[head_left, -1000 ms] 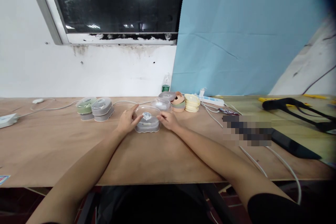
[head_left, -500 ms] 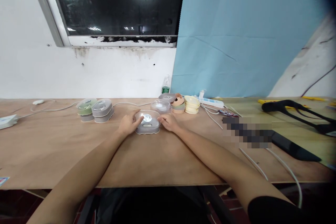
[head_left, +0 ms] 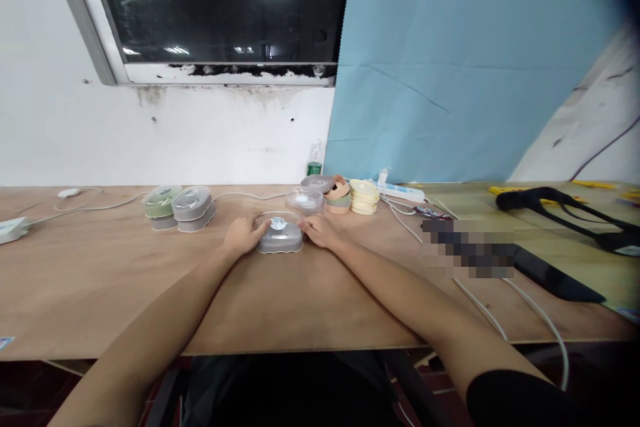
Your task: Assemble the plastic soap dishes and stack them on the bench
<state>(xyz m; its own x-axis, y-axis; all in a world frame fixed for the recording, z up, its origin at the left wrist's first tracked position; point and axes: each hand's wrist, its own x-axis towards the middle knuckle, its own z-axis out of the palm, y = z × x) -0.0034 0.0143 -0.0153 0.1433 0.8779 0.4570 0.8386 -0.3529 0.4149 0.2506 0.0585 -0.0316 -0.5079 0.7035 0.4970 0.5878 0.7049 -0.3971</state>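
In front of me on the table stands a grey plastic container [head_left: 280, 245] with a clear lid [head_left: 286, 229] on it. A round white sticker is on the lid. My left hand [head_left: 245, 235] grips the left side, its thumb on the lid's top edge. On the right side, my right hand [head_left: 320, 231] holds the lid's edge, fingers curled and partly hidden. Just behind, close to my right hand, is a pile of clear lids [head_left: 305, 200].
To the left are stacked lidded containers, a green one [head_left: 161, 203] and a grey one [head_left: 193, 205]. Yellow bowls [head_left: 364, 197], orange pieces [head_left: 339, 195], a bottle [head_left: 315, 159] and a power strip [head_left: 403, 191] stand at the back. White cables and a black frame [head_left: 560, 213] lie right.
The clear lid has gone down a little and sits lower on the grey container, with both hands still at its sides. The view has shifted slightly.
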